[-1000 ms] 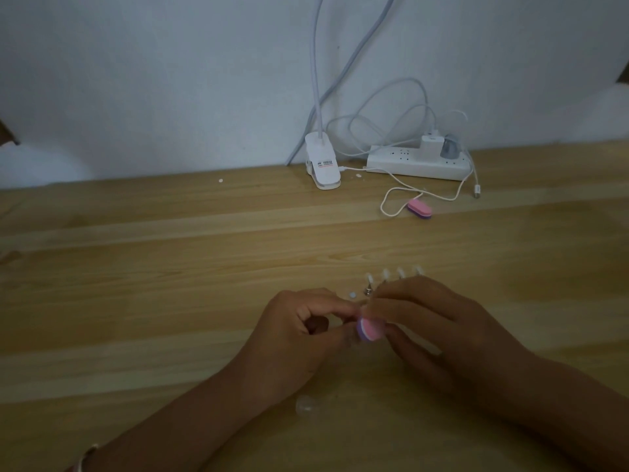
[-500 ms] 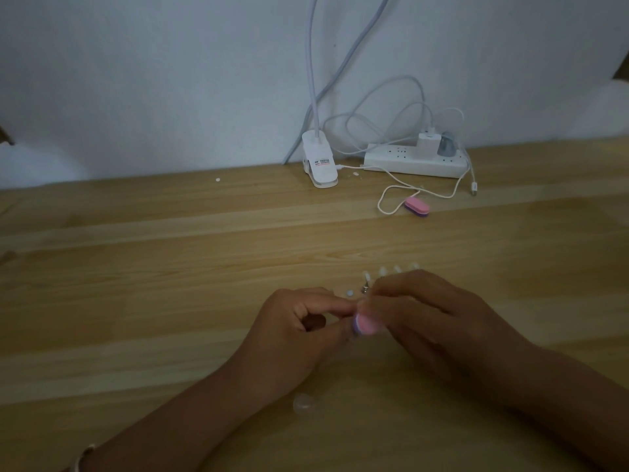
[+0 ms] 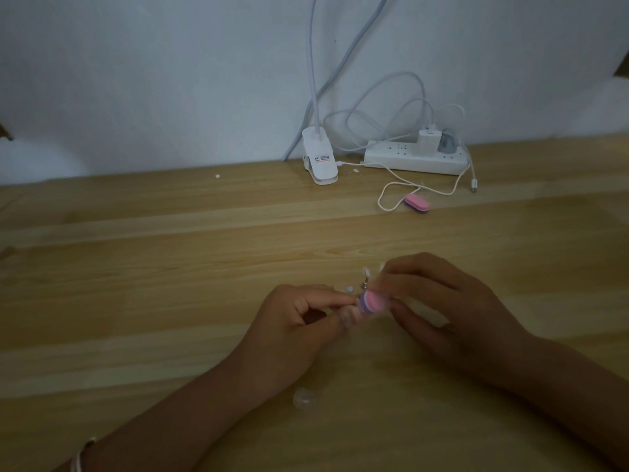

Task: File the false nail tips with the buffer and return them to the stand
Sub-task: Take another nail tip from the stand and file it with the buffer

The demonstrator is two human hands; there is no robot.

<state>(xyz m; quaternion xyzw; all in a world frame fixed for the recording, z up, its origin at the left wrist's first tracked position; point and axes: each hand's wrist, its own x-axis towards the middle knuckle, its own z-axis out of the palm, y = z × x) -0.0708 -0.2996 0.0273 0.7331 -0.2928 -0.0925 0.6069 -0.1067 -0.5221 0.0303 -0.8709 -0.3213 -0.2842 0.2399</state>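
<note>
Right hand has edged forward, its fingers pinching the buffer.

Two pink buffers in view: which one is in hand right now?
The near buffer, gripped by the right hand and meeting the left hand at its fingertips. The far buffer lies untouched at the back, beside the white cable.
</note>
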